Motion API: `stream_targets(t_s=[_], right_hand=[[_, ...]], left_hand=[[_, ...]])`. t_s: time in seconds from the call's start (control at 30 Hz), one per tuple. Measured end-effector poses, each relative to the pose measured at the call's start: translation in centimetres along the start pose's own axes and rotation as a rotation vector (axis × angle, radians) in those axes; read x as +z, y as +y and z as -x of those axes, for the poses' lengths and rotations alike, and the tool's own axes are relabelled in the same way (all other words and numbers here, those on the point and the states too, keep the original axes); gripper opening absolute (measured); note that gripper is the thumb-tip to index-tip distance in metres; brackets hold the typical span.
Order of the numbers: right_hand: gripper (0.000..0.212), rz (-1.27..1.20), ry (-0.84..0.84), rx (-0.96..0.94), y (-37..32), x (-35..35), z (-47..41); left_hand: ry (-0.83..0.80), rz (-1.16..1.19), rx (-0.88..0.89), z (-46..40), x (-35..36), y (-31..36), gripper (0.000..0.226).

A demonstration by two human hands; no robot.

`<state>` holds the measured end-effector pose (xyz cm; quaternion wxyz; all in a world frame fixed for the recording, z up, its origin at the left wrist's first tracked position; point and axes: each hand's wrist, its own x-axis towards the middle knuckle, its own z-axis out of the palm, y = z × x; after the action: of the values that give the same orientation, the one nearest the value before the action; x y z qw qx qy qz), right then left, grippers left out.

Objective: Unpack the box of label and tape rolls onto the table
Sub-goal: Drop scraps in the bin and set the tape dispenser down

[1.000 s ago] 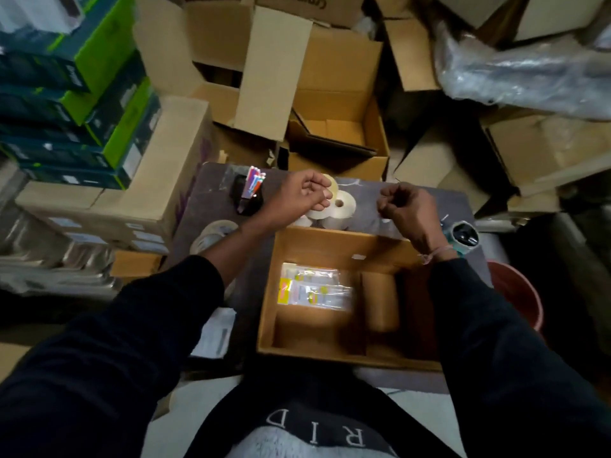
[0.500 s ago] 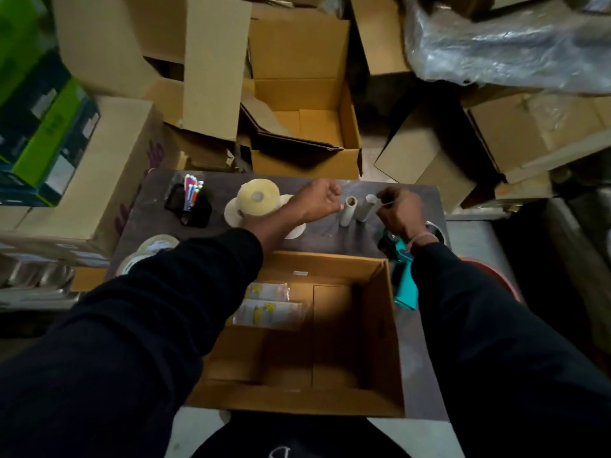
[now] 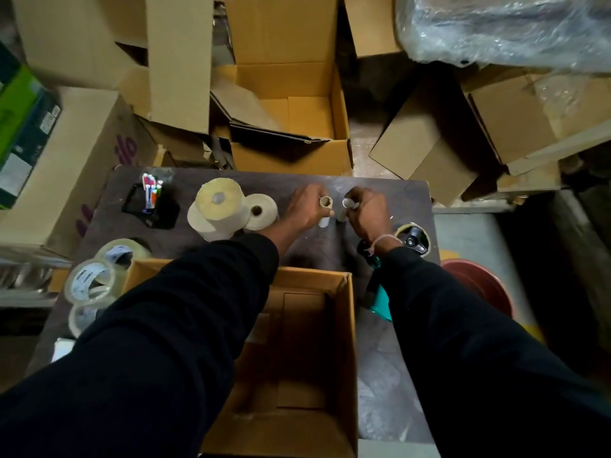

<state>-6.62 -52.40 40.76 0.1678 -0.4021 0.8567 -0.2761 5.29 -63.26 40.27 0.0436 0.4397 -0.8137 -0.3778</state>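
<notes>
An open cardboard box (image 3: 347, 325) sits at the near side of the dark table (image 3: 297, 180), mostly hidden under my sleeves. At the far middle, my left hand (image 3: 305, 209) grips a small upright tan tube roll (image 3: 325, 202). Close beside it, my right hand (image 3: 367, 213) grips a small white tube roll (image 3: 347, 203). Both tubes stand on the table. Left of my hands lie two cream label rolls, a large one (image 3: 220, 211) and a smaller one (image 3: 259, 211). Clear tape rolls (image 3: 94, 279) are stacked at the table's left edge.
A black holder of coloured pens (image 3: 150, 201) stands at the far left. A teal tape dispenser (image 3: 380, 302) lies right of the box, under my right sleeve. A reddish bucket (image 3: 479, 285) sits beyond the right edge. Cardboard boxes (image 3: 284, 104) crowd the floor behind.
The view has tilted further down over the table. Both hands have closed around the two small tube rolls, which now stand upright between them.
</notes>
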Motion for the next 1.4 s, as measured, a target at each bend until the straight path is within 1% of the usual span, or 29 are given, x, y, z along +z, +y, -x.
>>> stream_targets(t_s=[0.13, 0.23, 0.4, 0.53, 0.67, 0.8, 0.9, 1.0, 1.13, 1.27, 1.33, 1.4], right_hand=[[0.015, -0.085, 0.036, 0.035, -0.1, -0.6, 1.6], [0.014, -0.147, 0.076, 0.040, -0.3, -2.4, 3.4], [0.010, -0.144, 0.187, 0.023, -0.9, -7.4, 7.4], [0.015, -0.134, 0.321, 0.073, -0.2, -11.5, 10.3], [0.018, -0.144, 0.429, 0.139, 2.0, -14.9, 12.8], [0.018, -0.069, 0.479, 0.222, 5.9, -17.3, 15.5], [0.021, -0.012, 0.467, 0.326, 10.3, -18.2, 17.3], [0.019, 0.010, 0.391, 0.418, 14.9, -18.5, 18.9], [0.017, -0.029, 0.333, 0.510, 20.2, -18.6, 20.4], [0.016, -0.059, 0.308, 0.527, 24.5, -19.0, 20.1], [0.025, -0.061, 0.298, 0.510, 25.9, -19.5, 19.5], [0.042, -0.058, 0.256, 0.491, 27.0, -19.8, 18.9]], left_hand=[[0.016, 0.022, 0.028, 1.6, -0.6, 0.4, 0.026], [0.015, 0.071, 0.086, 3.2, -1.9, 1.4, 0.027], [-0.001, 0.098, 0.239, 6.0, -4.1, 4.8, 0.036], [-0.040, 0.079, 0.415, 8.1, -4.9, 8.3, 0.031], [-0.092, 0.109, 0.506, 10.0, -3.6, 12.2, 0.030], [-0.145, 0.068, 0.547, 11.6, 0.2, 16.0, 0.033], [-0.209, -0.027, 0.518, 12.6, 4.5, 18.2, 0.033], [-0.254, -0.091, 0.488, 13.4, 9.3, 19.8, 0.033], [-0.253, -0.099, 0.406, 13.8, 15.0, 20.8, 0.030], [-0.225, -0.081, 0.335, 13.6, 19.1, 21.8, 0.029], [-0.241, -0.088, 0.313, 13.4, 20.5, 22.2, 0.040], [-0.250, -0.103, 0.278, 13.1, 21.4, 22.4, 0.053]])
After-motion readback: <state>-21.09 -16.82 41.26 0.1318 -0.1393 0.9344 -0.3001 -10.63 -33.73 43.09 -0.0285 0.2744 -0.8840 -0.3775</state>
